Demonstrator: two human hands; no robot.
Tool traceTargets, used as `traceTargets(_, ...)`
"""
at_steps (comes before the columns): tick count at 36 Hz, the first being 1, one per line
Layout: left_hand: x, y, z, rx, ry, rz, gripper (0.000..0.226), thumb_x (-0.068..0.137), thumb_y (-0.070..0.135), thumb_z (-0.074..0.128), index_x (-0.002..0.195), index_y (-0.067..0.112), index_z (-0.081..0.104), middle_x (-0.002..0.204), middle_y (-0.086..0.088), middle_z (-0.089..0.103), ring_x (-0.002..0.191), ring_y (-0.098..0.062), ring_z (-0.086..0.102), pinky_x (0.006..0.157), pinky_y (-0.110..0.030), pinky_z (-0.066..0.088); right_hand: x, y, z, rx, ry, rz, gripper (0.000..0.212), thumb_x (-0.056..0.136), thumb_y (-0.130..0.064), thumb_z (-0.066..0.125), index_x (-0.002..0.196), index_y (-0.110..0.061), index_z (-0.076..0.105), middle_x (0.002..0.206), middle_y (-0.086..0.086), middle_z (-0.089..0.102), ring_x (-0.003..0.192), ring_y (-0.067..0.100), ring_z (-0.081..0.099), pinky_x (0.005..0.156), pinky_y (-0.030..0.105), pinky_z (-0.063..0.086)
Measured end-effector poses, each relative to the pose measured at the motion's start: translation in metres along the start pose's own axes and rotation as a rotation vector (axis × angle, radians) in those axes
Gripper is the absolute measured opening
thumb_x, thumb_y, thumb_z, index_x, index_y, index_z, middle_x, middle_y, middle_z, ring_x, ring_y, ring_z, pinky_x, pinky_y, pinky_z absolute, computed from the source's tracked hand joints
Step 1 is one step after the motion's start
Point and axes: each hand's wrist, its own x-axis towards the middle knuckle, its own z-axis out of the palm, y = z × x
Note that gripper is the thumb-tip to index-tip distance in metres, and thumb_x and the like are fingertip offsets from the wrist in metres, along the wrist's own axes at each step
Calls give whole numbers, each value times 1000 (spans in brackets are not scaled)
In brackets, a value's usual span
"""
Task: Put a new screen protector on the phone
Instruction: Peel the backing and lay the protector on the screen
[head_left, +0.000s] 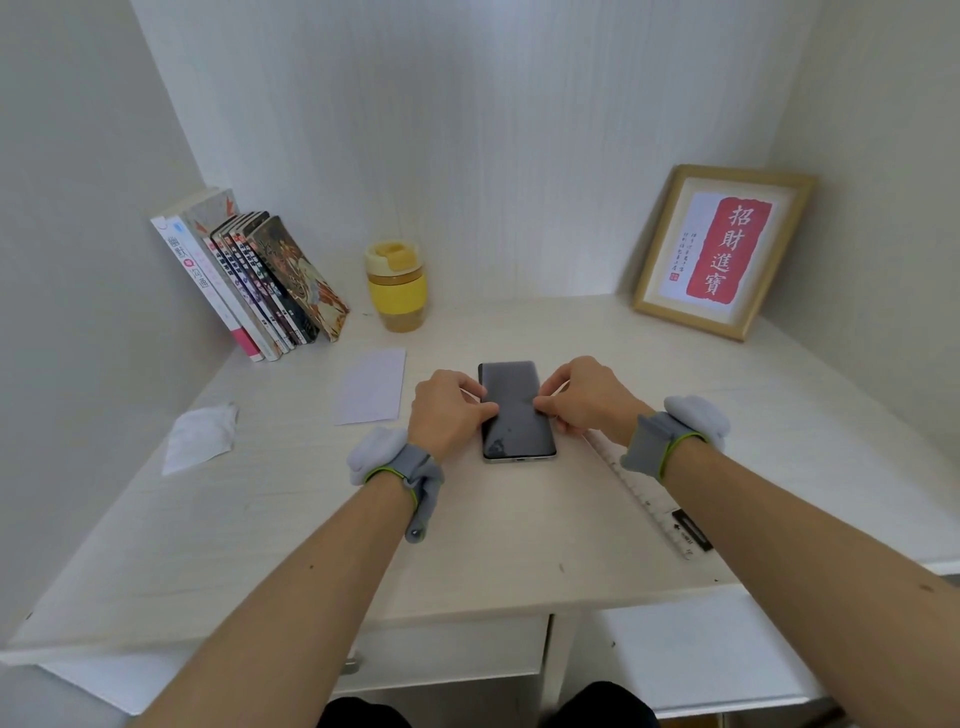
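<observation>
On the desk: 1 phone (516, 410), 6 books (249, 280), 1 yellow cup (397, 286), 1 framed picture (722, 252), 1 ruler (649, 499).

You are wearing grey fabric wrist cuffs (670, 441) with green elastic bands (384, 472); forearms bare, dark trousers (597, 706).

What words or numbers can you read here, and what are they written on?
"招財進寶": big characters on the red patch in the framed picture.
Small writing beside the red patch: too small to read.
"幽默": on the spine of the white book; the rest is unclear.
Other book spines: too blurred.
Ruler: marks and numbers too small.
Phone, yellow cup: no text visible.
</observation>
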Motion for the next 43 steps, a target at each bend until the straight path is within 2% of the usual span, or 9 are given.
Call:
traceTargets(6,0,0,0,16,2,0,22,77,24,77,96,14,71,87,-3,72,88,-19,66,85,-33,53,0,0,1,-30,10,-16,15,89,-13,65,74,-15,64,69,15,68,51,20,56,47,21,47)
traceTargets(11,0,0,0,28,1,4,22,78,25,77,96,14,70,89,-4,72,89,-19,66,86,-33,53,2,0,3,-25,19,-26,12,89,-13,67,77,-14,65,75,17,70,59,23,62,67,32,59)
traceTargets(17,0,-1,0,39,2,7,26,79,26,77,100,13,70,91,-4,71,90,-19,66,84,-31,53,4,1,6,-43,48,-40,8,87,-15,70,91,-9,67,86,17,71,67,23,65,75,35,60)
traceTargets(22,-1,0,0,34,6,1,36,78,26,77,109,11,65,91,-5,71,92,-19,64,86,-34,51,1,0,5,-69,53,-42,11,87,-14,69,79,-14,61,87,19,71,65,23,65,72,34,59)
traceTargets(25,-1,0,0,36,-7,3,42,79,27,76,114,12,58,91,-4,70,98,-20,61,90,-38,50,3,2,5,-64,54,-33,17,86,-17,71,97,-10,60,97,18,68,68,25,66,68,33,58)
traceTargets(29,-4,2,-1,108,18,122,40,79,24,76,113,16,58,88,-2,59,88,-19,56,84,-36,48,3,2,7,-90,52,-50,30,84,-23,73,107,-11,58,109,14,64,92,31,66,85,42,56)
traceTargets(35,-11,11,-2,177,-33,347,6,82,24,72,87,27,74,89,2,62,77,-13,53,76,-26,44,1,2,9,-169,95,-108,14,86,-22,70,95,-17,60,111,12,63,95,26,62,87,36,52)
traceTargets(38,-15,16,-1,225,-163,422,9,84,31,70,89,27,75,91,4,66,77,-9,53,73,-21,40,0,2,11,-193,89,-113,10,86,-21,69,93,-17,63,109,11,66,95,24,63,86,33,51)
traceTargets(43,-22,15,0,259,-283,496,22,79,41,74,97,28,75,94,3,64,85,-11,53,74,-22,41,-4,0,9,-203,64,-101,21,87,-26,70,103,-13,66,111,10,66,98,24,63,87,33,52)
